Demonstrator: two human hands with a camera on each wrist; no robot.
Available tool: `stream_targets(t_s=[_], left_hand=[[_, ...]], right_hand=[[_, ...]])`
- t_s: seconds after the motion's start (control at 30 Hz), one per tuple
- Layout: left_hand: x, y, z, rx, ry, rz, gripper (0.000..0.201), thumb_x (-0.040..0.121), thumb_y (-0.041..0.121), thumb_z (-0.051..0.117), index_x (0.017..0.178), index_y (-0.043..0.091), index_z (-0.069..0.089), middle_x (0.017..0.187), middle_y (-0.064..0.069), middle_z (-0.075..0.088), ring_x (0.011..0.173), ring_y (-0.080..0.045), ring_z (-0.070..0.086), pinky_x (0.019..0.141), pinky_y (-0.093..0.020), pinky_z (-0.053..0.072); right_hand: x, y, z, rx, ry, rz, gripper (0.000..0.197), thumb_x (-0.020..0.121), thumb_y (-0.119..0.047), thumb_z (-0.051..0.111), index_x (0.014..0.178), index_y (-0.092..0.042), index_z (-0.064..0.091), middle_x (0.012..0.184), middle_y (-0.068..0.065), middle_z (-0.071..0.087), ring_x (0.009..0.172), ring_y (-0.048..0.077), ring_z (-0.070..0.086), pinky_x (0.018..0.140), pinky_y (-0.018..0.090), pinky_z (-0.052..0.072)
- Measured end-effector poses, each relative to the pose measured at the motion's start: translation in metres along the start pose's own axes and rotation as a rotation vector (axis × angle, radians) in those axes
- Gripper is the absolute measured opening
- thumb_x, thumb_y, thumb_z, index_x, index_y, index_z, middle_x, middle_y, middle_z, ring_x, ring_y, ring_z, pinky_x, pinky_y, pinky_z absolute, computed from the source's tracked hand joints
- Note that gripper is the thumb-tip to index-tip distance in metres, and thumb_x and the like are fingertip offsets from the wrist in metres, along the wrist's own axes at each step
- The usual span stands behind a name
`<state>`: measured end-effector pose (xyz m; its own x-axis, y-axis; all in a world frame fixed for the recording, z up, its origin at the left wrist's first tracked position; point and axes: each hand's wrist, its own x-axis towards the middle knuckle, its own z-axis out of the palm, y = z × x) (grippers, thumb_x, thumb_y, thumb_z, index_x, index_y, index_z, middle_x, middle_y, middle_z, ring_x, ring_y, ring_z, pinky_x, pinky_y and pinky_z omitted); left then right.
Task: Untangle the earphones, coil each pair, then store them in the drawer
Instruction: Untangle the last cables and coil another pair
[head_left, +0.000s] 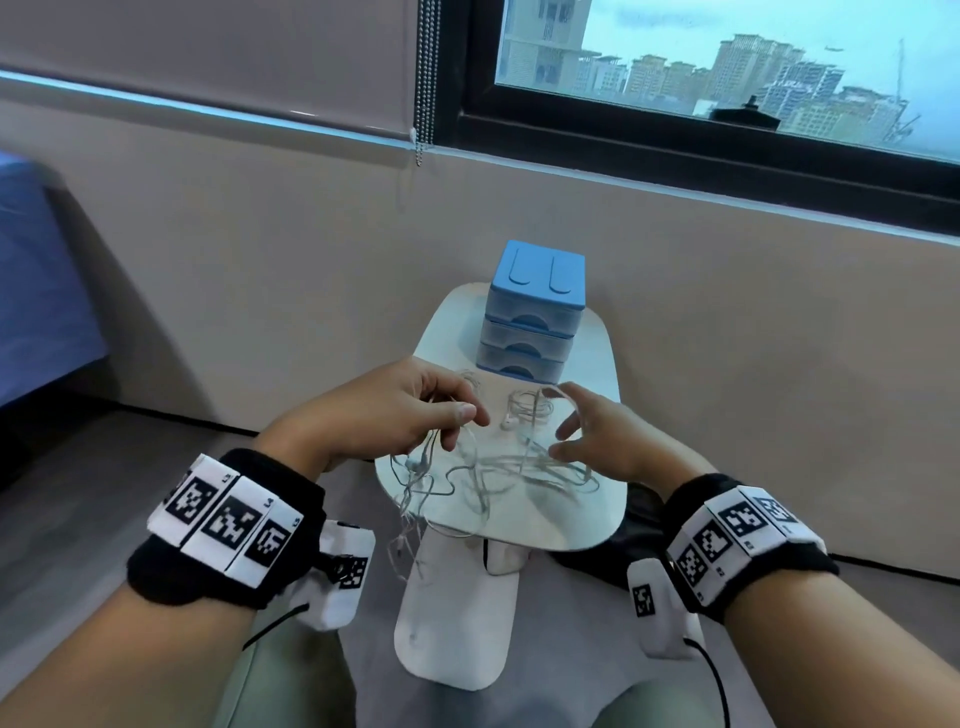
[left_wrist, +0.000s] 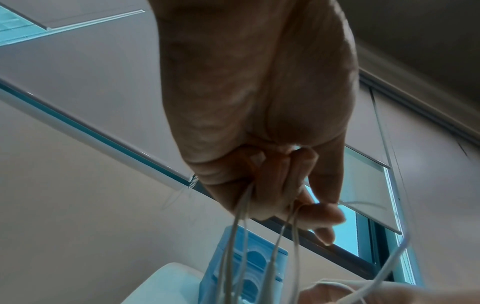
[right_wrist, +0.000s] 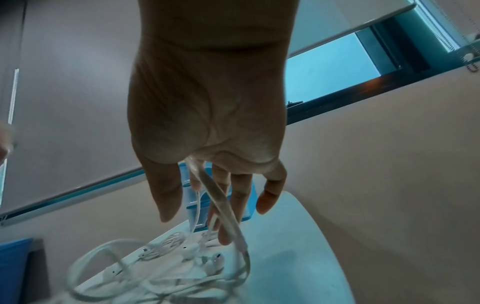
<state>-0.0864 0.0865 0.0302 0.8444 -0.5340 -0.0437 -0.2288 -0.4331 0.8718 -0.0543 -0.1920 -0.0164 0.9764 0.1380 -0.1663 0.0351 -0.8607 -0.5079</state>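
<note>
- Earphones (head_left: 488, 467): white wired pairs in one loose tangle on the near half of the small white desk (head_left: 597, 353). Some strands spill over the near-left edge and hang down. One small bundle (head_left: 530, 405) lies apart, nearer the drawer unit; it looks already coiled, cannot confirm.
- Drawer unit (head_left: 535, 312): blue, three stacked drawers, all closed, at the far end of the desk. Nothing stored yet, as far as the drawer fronts show.
- Left hand (head_left: 395, 410): grip clenched on several cords, which are pinched between thumb and curled fingers and lifted off the desk.
- Right hand (head_left: 608, 436): grip released, fingers spread and relaxed over the right side of the tangle. A cord loop is draped over the fingers, not pinched.
- Handling, judged: cords are very light, limp and thin, and likely to slip through a loose pinch. Buds and plug are the only rigid parts and will snag at crossings. Hard pulling would tighten knots and could strain the cord at the buds. Best hold: one bud or the plug, then feed that end back through the loops.
- Left wrist view: cords run down out of the closed fingers, a detail the head view blurs.
- Right wrist view: shows separate buds (right_wrist: 215, 259) on the desk and the loop across the open fingers.
- Head view alone: shows the overhanging strands and the whole layout.
</note>
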Motion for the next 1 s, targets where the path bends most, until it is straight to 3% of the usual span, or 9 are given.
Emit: stream_targets(t_s=[0.13, 0.2, 0.3, 0.37, 0.5, 0.63, 0.83, 0.93, 1.0], left_hand=[[0.0, 0.007, 0.009, -0.043, -0.034, -0.004, 0.026, 0.107, 0.012, 0.051, 0.109, 0.017, 0.076, 0.081, -0.004, 0.07, 0.053, -0.013, 0.05, 0.05, -0.021, 0.04], [0.0, 0.01, 0.014, -0.048, -0.039, -0.002, 0.027, 0.107, 0.01, 0.049, 0.11, 0.016, 0.075, 0.084, -0.006, 0.072, 0.055, -0.015, 0.054, 0.051, -0.021, 0.042], [-0.003, 0.011, 0.019, -0.028, -0.051, -0.003, 0.024, 0.106, 0.01, 0.051, 0.112, 0.015, 0.074, 0.084, -0.004, 0.072, 0.056, -0.016, 0.054, 0.052, -0.021, 0.043], [-0.005, 0.009, 0.022, -0.013, -0.061, -0.009, 0.022, 0.106, 0.013, 0.053, 0.111, 0.018, 0.074, 0.082, -0.002, 0.071, 0.058, -0.017, 0.054, 0.053, -0.023, 0.042], [-0.009, 0.003, 0.022, 0.003, -0.051, -0.044, 0.021, 0.106, 0.016, 0.054, 0.11, 0.019, 0.074, 0.08, -0.001, 0.07, 0.058, -0.017, 0.053, 0.053, -0.023, 0.042], [-0.012, -0.001, 0.021, -0.019, -0.061, -0.066, 0.021, 0.106, 0.016, 0.054, 0.111, 0.017, 0.074, 0.078, -0.002, 0.068, 0.055, -0.014, 0.048, 0.051, -0.019, 0.041], [-0.012, -0.001, 0.019, -0.065, -0.037, -0.056, 0.023, 0.107, 0.014, 0.052, 0.112, 0.015, 0.074, 0.076, -0.002, 0.066, 0.05, -0.011, 0.046, 0.05, -0.021, 0.04], [-0.013, 0.003, 0.019, -0.103, -0.032, -0.03, 0.023, 0.107, 0.011, 0.051, 0.115, 0.012, 0.073, 0.077, -0.003, 0.067, 0.05, -0.012, 0.049, 0.05, -0.023, 0.041], [-0.014, 0.006, 0.018, -0.132, -0.029, -0.01, 0.023, 0.107, 0.01, 0.05, 0.116, 0.011, 0.072, 0.08, -0.005, 0.068, 0.05, -0.012, 0.053, 0.051, -0.024, 0.042]], right_hand=[[-0.003, 0.007, 0.006, -0.059, 0.105, 0.177, 0.069, 0.088, -0.033, 0.075, 0.146, -0.035, 0.038, 0.116, 0.001, 0.063, 0.104, 0.025, 0.062, 0.1, 0.046, 0.051], [-0.006, 0.01, 0.009, -0.056, 0.166, 0.248, 0.062, 0.091, -0.036, 0.07, 0.145, -0.033, 0.04, 0.113, 0.002, 0.062, 0.106, 0.028, 0.062, 0.1, 0.05, 0.05], [-0.013, 0.008, 0.011, 0.025, 0.171, 0.261, 0.029, 0.099, -0.036, 0.057, 0.117, -0.014, 0.065, 0.106, 0.011, 0.071, 0.096, 0.028, 0.066, 0.081, 0.035, 0.055], [-0.018, 0.004, 0.01, 0.225, 0.15, 0.274, 0.032, 0.102, -0.032, 0.051, 0.098, -0.009, 0.072, 0.09, 0.01, 0.073, 0.08, 0.023, 0.064, 0.063, 0.029, 0.047], [-0.017, 0.001, 0.002, 0.319, 0.26, 0.325, 0.035, 0.1, -0.03, 0.051, 0.086, -0.009, 0.075, 0.074, 0.004, 0.063, 0.066, 0.019, 0.054, 0.055, 0.028, 0.039], [-0.011, 0.002, 0.0, 0.672, 0.269, 0.345, 0.032, 0.104, -0.024, 0.047, 0.092, -0.001, 0.067, 0.062, 0.005, 0.044, 0.044, 0.016, 0.036, 0.043, 0.022, 0.027], [0.002, 0.009, -0.002, 1.067, 0.451, 0.319, 0.013, 0.102, -0.013, 0.06, 0.108, -0.001, 0.057, 0.08, 0.013, 0.052, 0.064, 0.027, 0.062, 0.051, 0.025, 0.057], [0.008, 0.032, 0.009, 0.985, 0.354, 0.406, 0.038, 0.094, -0.013, 0.072, 0.124, -0.008, 0.048, 0.104, 0.013, 0.057, 0.082, 0.028, 0.065, 0.064, 0.032, 0.057], [0.008, 0.045, 0.018, 0.882, 0.338, 0.433, 0.054, 0.086, -0.015, 0.078, 0.131, -0.009, 0.049, 0.109, 0.008, 0.058, 0.081, 0.021, 0.06, 0.061, 0.029, 0.052]])
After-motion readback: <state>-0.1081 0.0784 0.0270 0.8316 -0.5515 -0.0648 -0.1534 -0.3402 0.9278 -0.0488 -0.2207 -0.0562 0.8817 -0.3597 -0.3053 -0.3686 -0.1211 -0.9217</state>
